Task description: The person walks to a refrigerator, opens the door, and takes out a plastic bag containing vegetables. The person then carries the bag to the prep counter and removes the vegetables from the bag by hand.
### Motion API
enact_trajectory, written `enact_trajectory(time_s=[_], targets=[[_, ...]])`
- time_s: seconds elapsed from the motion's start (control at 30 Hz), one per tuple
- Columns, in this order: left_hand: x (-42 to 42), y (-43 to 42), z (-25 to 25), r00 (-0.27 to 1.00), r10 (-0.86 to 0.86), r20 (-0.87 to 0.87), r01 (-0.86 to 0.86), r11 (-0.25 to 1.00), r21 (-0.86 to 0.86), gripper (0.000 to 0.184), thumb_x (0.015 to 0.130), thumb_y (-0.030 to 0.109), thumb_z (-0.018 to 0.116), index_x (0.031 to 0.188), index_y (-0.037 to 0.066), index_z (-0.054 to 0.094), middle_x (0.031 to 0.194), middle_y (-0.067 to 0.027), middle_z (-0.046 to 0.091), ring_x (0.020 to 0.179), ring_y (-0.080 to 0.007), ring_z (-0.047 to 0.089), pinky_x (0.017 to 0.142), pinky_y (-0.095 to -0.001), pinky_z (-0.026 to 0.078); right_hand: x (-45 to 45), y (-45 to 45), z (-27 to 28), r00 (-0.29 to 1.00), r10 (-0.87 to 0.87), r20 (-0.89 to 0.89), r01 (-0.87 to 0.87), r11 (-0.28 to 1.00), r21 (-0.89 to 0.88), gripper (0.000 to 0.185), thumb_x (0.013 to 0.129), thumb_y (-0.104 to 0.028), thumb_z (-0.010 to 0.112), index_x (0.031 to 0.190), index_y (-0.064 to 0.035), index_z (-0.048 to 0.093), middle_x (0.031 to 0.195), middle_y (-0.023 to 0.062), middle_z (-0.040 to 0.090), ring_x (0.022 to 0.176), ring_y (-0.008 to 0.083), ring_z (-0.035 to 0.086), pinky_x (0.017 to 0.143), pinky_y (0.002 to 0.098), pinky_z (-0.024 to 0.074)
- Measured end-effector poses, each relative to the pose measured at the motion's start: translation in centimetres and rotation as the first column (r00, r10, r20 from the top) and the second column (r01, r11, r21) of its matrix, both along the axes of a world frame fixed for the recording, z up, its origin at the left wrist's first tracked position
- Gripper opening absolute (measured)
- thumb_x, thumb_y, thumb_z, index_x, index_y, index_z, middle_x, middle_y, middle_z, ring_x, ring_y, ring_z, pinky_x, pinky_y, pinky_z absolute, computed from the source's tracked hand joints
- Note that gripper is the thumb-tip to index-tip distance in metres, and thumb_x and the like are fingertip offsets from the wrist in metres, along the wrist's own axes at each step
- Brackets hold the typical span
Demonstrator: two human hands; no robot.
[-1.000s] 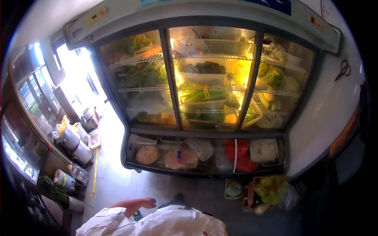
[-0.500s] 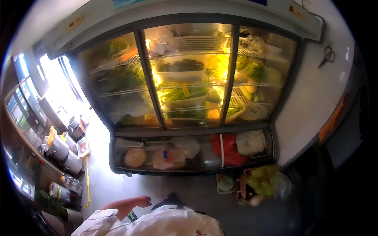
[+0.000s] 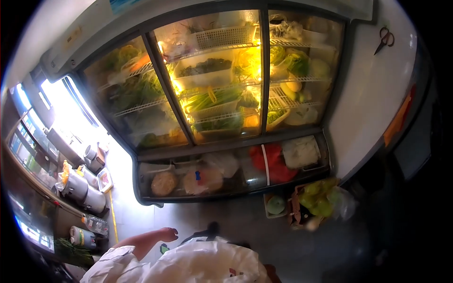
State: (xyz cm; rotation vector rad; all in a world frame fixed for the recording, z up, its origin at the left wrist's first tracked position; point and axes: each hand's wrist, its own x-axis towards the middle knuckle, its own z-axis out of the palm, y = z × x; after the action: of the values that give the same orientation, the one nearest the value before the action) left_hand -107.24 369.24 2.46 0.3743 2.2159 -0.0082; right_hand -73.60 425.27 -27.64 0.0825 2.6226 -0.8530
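Note:
My left hand point(image 3: 169, 234) hangs over the floor in front of me, below the display fridge point(image 3: 226, 147). Its fingers are loosely curled with a small gap between them, and nothing shows in it. My right hand is out of view; only a bit of skin shows beside my white top point(image 3: 203, 264). Behind the fridge's glass doors, shelves hold leafy greens point(image 3: 297, 63), green stalks point(image 3: 214, 99) and a white basket point(image 3: 224, 37). The low front compartment holds bagged food point(image 3: 203, 181), a red bag point(image 3: 278, 165) and a white tub point(image 3: 301, 152).
A crate of green produce point(image 3: 317, 198) and a small tray with a round green item point(image 3: 275, 204) stand on the floor at right. Metal pots point(image 3: 75, 184) and a plastic bottle point(image 3: 96, 225) line the left side. Scissors point(image 3: 384, 41) hang on the right wall.
The view has tilted and shifted, so the fridge sits higher and slightly left. My left hand appears a little higher, its fingers looser. The fridge doors look the same.

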Motion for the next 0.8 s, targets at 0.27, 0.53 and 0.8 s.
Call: enact_trajectory(time_s=[0.27, 0.53, 0.8], targets=[[-5.5, -5.1, 5.4, 0.990, 0.143, -0.016, -0.143, 0.978, -0.154, 0.046, 0.099, 0.041, 0.053, 0.132, 0.011, 0.061, 0.129, -0.0150, 0.065, 0.119, -0.0349, 0.060, 0.103, -0.0430, 0.047, 2.2, -1.7, -4.1, 0.958, 0.155, 0.242, -0.207, 0.956, 0.207, 0.020, 0.087, -0.032, 0.061, 0.094, -0.0208, 0.076, 0.097, 0.0093, 0.071, 0.092, 0.0300, 0.069, 0.081, 0.0470, 0.0548], [-19.9, -21.2, 11.3, 0.725, 0.505, -0.469, -0.597, 0.800, -0.060, 0.055, 0.094, 0.036, 0.065, 0.136, 0.001, 0.055, 0.126, -0.0213, 0.065, 0.116, -0.0372, 0.062, 0.099, -0.0417, 0.051, -1.0, -6.9, 0.1, 0.867, 0.305, 0.393, -0.428, 0.860, 0.277, 0.017, 0.085, -0.031, 0.064, 0.098, -0.0293, 0.075, 0.102, 0.0012, 0.066, 0.103, 0.0260, 0.066, 0.085, 0.0460, 0.0544], [-41.1, -38.4, 14.9, 0.247, 0.788, -0.564, -0.641, 0.570, 0.514, 0.068, 0.095, 0.032, 0.068, 0.146, -0.003, 0.038, 0.134, -0.0248, 0.059, 0.128, -0.0359, 0.055, 0.107, -0.0409, 0.046, -6.3, -14.2, -2.6, 0.892, 0.137, 0.431, -0.168, 0.985, 0.034, 0.012, 0.090, -0.020, 0.059, 0.092, -0.0150, 0.069, 0.095, 0.0045, 0.066, 0.091, 0.0249, 0.065, 0.077, 0.0416, 0.0542]])
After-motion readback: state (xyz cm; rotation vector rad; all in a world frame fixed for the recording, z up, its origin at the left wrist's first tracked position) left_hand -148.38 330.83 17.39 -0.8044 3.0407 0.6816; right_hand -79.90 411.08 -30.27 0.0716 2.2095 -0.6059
